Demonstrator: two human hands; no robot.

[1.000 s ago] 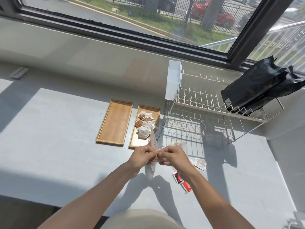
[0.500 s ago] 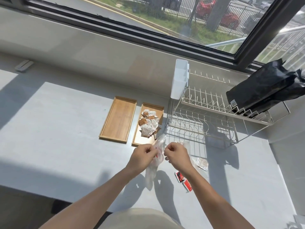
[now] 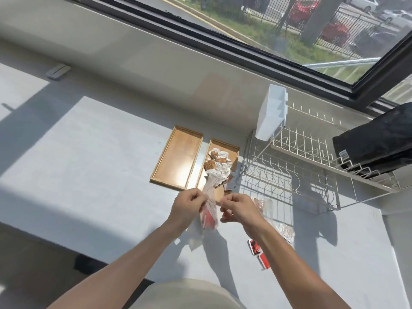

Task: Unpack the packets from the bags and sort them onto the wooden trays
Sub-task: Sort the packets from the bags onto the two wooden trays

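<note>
A clear plastic bag [image 3: 208, 210] holding red packets is held above the counter [image 3: 89, 163], just in front of the near end of the right wooden tray [image 3: 234, 150]. The left hand [image 3: 186, 210] has its grip clamped on the bag's upper part, fingers curled round the twisted plastic. The right hand [image 3: 237, 209] hovers just beside the bag with its fingers curled; whether its grip pinches the plastic cannot be told. The right wooden tray carries a heap of brown and white packets [image 3: 217, 169]; the left wooden tray [image 3: 177, 157] lies just beside it, parallel. Near the right forearm, two red packets [image 3: 258, 253] lie on the counter, with a second clear bag [image 3: 265, 205] and a pale packet [image 3: 287, 231] beyond the wrist. Further right stands a wire dish rack [image 3: 312, 170] with a white cutlery holder [image 3: 270, 114] on its left end and a black bag [image 3: 379, 141] resting on its upper tier. A window [image 3: 289, 30] runs behind the counter.
</note>
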